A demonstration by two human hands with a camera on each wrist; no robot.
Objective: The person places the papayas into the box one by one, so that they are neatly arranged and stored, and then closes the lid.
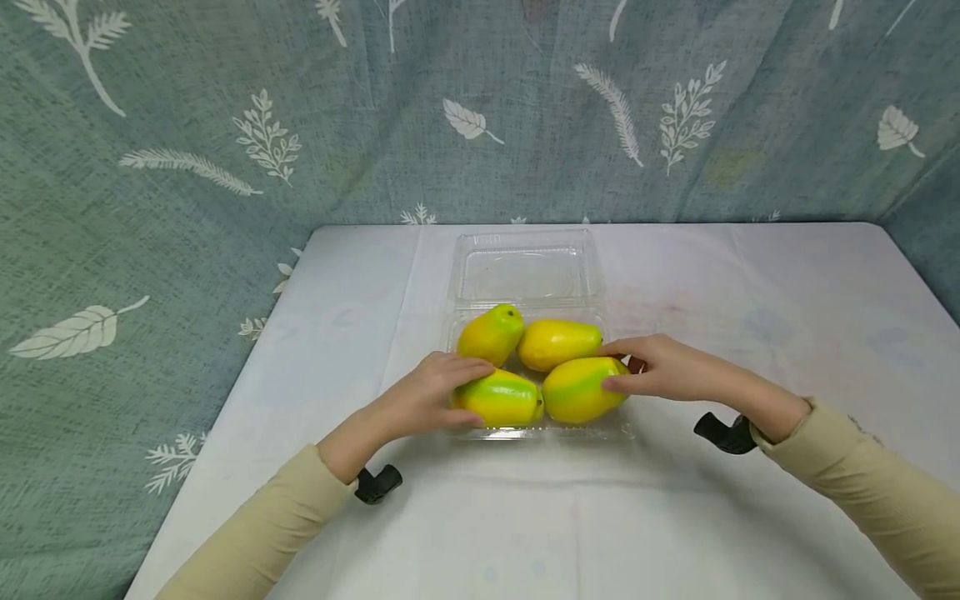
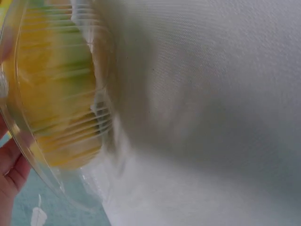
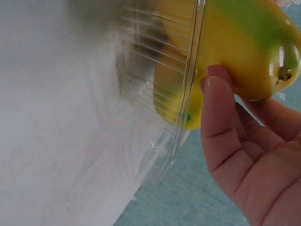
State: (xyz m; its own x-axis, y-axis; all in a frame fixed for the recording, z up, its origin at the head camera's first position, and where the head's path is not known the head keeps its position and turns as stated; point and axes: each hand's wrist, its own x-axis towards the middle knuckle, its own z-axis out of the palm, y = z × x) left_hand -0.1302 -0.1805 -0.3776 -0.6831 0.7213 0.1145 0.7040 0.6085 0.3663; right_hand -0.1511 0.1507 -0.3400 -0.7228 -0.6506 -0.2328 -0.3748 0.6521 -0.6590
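A clear plastic clamshell container (image 1: 525, 275) sits on a table draped in a white cloth (image 1: 675, 517), its hinged lid thrown back flat toward the far side. Four smooth yellow-and-green mango-shaped fruits lie in its tray: a yellow-green one at the back left (image 1: 491, 333), an all-yellow one at the back right (image 1: 558, 343), and two with green bands at the front. The person's left hand (image 1: 431, 396) rests over the front left fruit (image 1: 501, 398), fingers curved across its top and thumb low at the tray's near edge. The right hand (image 1: 660, 368) has its fingers laid along the far end of the front right fruit (image 1: 581, 390), thumb against its near side, lightly cupping it; the right wrist view shows the thumb (image 3: 218, 117) pressed on the glossy skin just beside the ribbed container wall (image 3: 155, 70). The left wrist view is blurred, showing only fruit through ridged plastic. Behind hangs a grey-green curtain printed with white leaves (image 1: 187, 167).
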